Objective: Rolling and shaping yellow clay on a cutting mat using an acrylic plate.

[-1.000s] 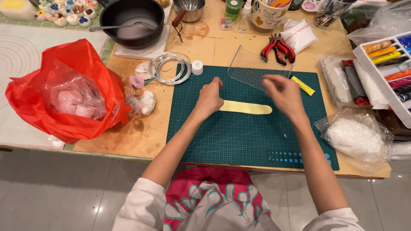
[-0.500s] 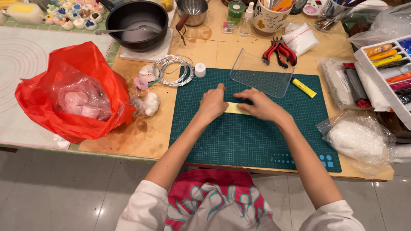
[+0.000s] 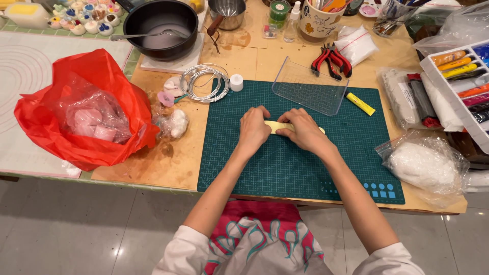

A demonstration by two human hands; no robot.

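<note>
Clay strip [image 3: 279,127], pale yellow, lies flat on the green cutting mat [image 3: 285,168], its long axis running left to right under both sets of fingertips. Left hand [image 3: 253,130] and right hand [image 3: 303,131] press down on it, fingers curled loosely over it, not clenched.

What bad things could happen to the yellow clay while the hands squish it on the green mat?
The pale yellow clay strip looks thin, and both the left hand and right hand press on it, so it might tear or flatten unevenly. The clear plastic sheet sits tilted just beyond the hands; a bump could knock it. The small yellow stick lies close by on the green cutting mat and might get nudged.
</note>
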